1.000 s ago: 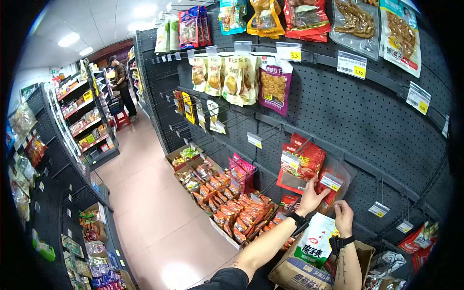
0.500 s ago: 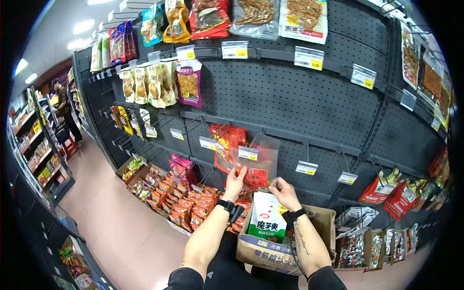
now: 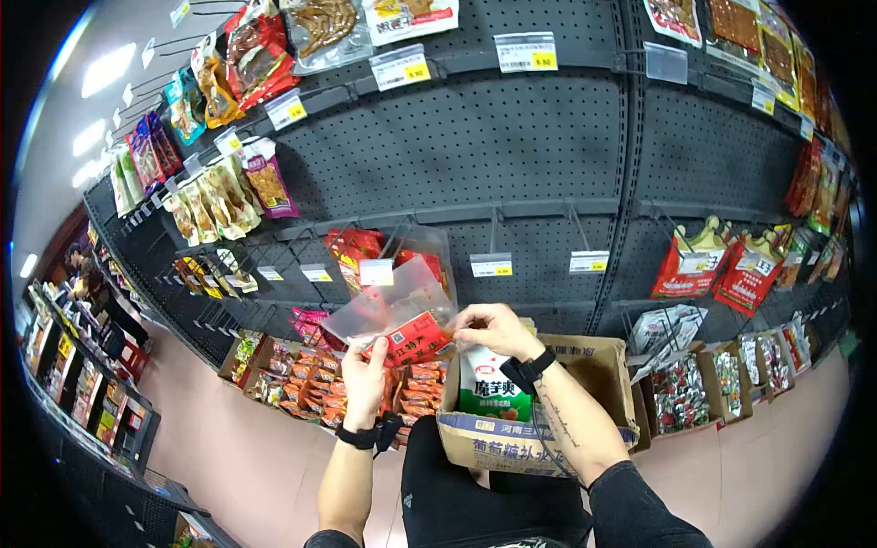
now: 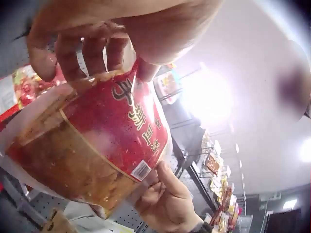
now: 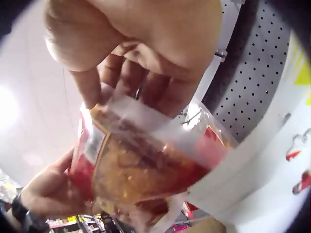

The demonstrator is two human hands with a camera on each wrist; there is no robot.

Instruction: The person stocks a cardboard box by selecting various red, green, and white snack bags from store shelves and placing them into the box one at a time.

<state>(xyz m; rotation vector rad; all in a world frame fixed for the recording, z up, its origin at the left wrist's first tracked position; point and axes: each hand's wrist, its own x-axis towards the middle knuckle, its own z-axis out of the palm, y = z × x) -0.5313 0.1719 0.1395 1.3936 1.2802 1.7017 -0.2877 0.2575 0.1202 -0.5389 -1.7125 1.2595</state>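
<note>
A snack pouch (image 3: 416,338) with a red label and a see-through part is held between my two hands, tilted, in front of the lower hooks. My left hand (image 3: 364,376) grips one end, thumb over the red label. At the other end my right hand (image 3: 501,331) pinches the edge between thumb and fingers. Up close in the left wrist view, the pouch (image 4: 112,126) shows brown food through its clear part. Below the right hand, a white and green bag (image 3: 489,388) stands in an open cardboard box (image 3: 512,449).
Red packets (image 3: 352,251) hang behind the pouch on hooks with price tags (image 3: 491,265). Boxes of orange snack packets (image 3: 301,384) sit low on the left. More boxed packets (image 3: 681,393) and hanging red bags (image 3: 754,265) are on the right. A person (image 3: 91,292) stands down the aisle.
The head view has swung right. The red-labelled pouch has come away from the hook area toward me and turned to a slant, with both hands now on it.
</note>
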